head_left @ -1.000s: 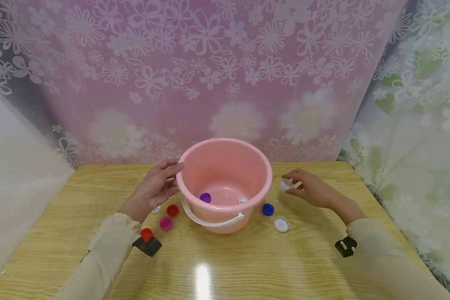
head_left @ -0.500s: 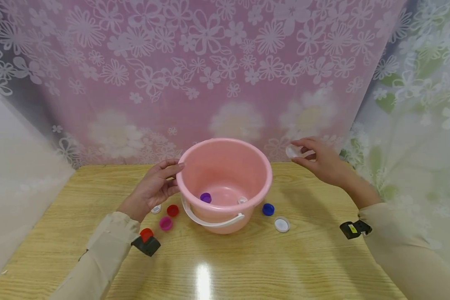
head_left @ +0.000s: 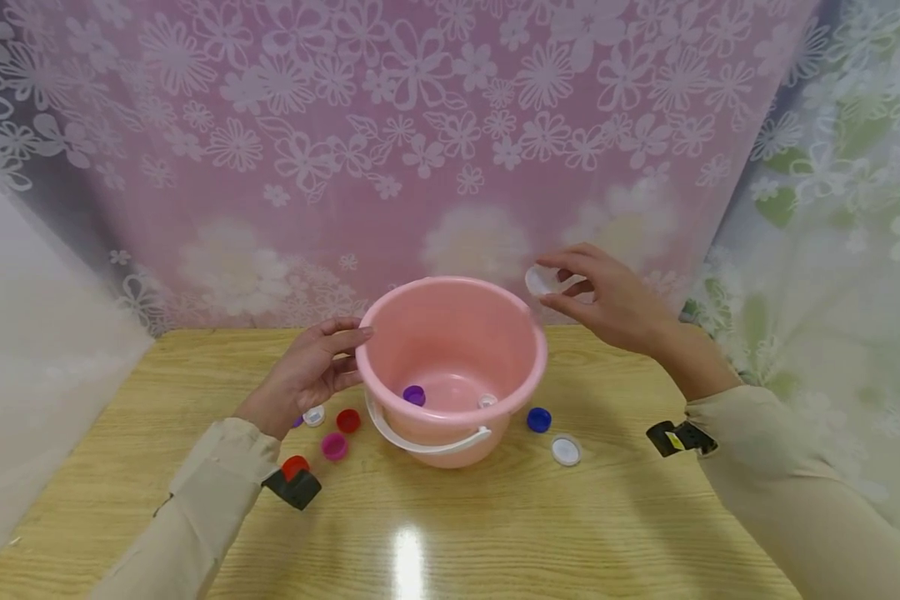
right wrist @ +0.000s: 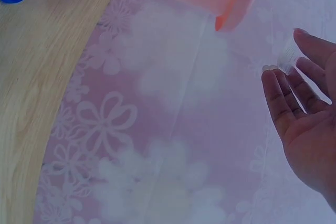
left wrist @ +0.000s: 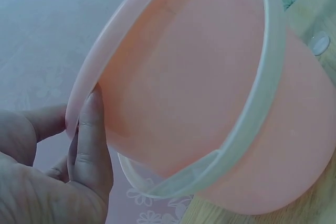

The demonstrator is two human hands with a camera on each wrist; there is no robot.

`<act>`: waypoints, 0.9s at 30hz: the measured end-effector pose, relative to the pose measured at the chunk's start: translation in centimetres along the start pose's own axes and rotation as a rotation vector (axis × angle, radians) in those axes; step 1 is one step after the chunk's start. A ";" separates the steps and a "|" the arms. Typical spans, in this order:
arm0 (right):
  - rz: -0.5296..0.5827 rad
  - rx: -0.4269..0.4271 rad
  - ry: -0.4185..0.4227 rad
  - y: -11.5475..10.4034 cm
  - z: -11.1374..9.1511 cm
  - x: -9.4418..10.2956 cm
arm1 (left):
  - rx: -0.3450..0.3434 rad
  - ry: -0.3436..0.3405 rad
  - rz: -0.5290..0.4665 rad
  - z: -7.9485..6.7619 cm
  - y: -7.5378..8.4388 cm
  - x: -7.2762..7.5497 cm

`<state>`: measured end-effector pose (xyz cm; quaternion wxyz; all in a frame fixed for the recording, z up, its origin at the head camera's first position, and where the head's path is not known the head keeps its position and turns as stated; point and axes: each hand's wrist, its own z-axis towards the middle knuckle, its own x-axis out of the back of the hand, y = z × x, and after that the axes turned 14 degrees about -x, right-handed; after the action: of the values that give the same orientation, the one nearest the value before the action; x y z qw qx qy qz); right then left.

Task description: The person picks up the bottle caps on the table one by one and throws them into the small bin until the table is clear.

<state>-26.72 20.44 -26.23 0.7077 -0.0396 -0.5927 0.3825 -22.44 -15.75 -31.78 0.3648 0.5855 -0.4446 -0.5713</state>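
A pink bucket (head_left: 450,433) with a white handle (head_left: 427,446) stands on the wooden table. My left hand (head_left: 311,371) pinches its rim on the left side; in the left wrist view thumb and fingers lie on either side of that rim (left wrist: 100,51). My right hand (head_left: 611,300) is raised to the right of the bucket, higher than its rim. Between its thumb and fingers it pinches a white bottle cap (head_left: 542,282), also seen in the right wrist view as a ribbed white cap (right wrist: 289,56). Inside the bucket lie a purple cap (head_left: 414,395) and a small white cap (head_left: 487,401).
To the bucket's left lie a dark red cap (head_left: 348,421), a magenta cap (head_left: 334,447), a bright red cap (head_left: 295,467) and a white cap (head_left: 313,416). A blue cap (head_left: 539,419) and a wide white cap (head_left: 566,451) are on its right. A flowered curtain (head_left: 465,167) hangs behind.
My right hand has lifted the white bottle cap off the table's right side and carried it up, then left toward the bucket. My left hand has kept its place on the rim.
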 end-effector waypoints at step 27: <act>-0.051 0.174 -0.372 -6.0 2.4 -8.5 | -0.011 0.006 0.236 0.1 0.8 -0.2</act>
<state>-25.89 10.22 -29.36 0.5963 0.1079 -0.6788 0.4147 -22.62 -15.79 -30.95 0.4340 0.5289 -0.5061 -0.5251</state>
